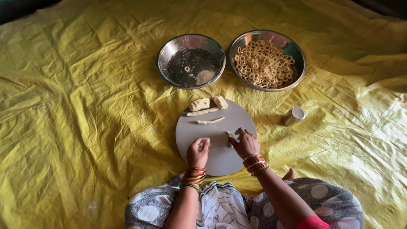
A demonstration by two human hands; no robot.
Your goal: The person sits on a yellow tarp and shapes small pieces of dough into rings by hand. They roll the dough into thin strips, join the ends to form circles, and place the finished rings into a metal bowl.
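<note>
View from my head, looking down at the round grey board, the landmark for every position below. My left hand rests on the near left part of the board, fingers curled loosely against its surface; whether it encloses anything I cannot tell. My right hand rests on the near right part of the board, fingers bent and closed on a small piece of dough whose pale tip shows just beyond my fingertips, toward the board's centre. A thin dough strip lies across the middle of the board, apart from both hands. A second, longer strip lies nearer the far edge, and two thicker dough lumps sit at that far edge, touching each other. Beyond the board on the left stands a steel bowl, nearly bare inside, with one small ring and some residue. Beyond the board on the right stands a second steel bowl, filled with small dough rings. To the board's right a small steel tumbler lies on the yellow sheet.
</note>
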